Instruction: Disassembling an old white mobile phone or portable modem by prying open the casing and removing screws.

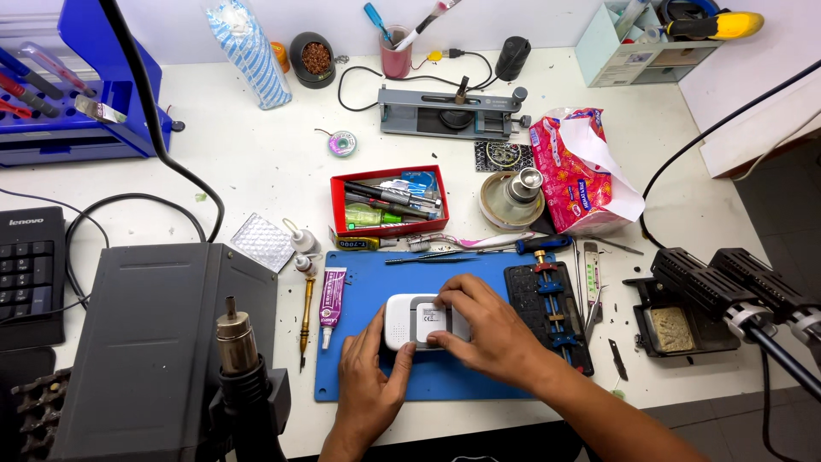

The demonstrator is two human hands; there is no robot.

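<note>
Right hand (pixel 483 329) covers the right end of the white device (pixel 410 321); the left hand (pixel 369 385) hides its lower left corner. Far left of both hands, the keyboard (pixel 30 269) is cropped by the frame edge.

Head camera looks steeply down, fairly near, over workbench (pixel 256 162).

Both hands, left (pixel 369 376) and right (pixel 483 329), grip white device (pixel 404 321) on blue mat (pixel 368 295).

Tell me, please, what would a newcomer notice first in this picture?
First, the two hands at the bottom centre: the left hand and the right hand rest on a small white device lying on a blue mat. Behind it stands a red tray full of tools, and at right a pink tissue pack.
</note>
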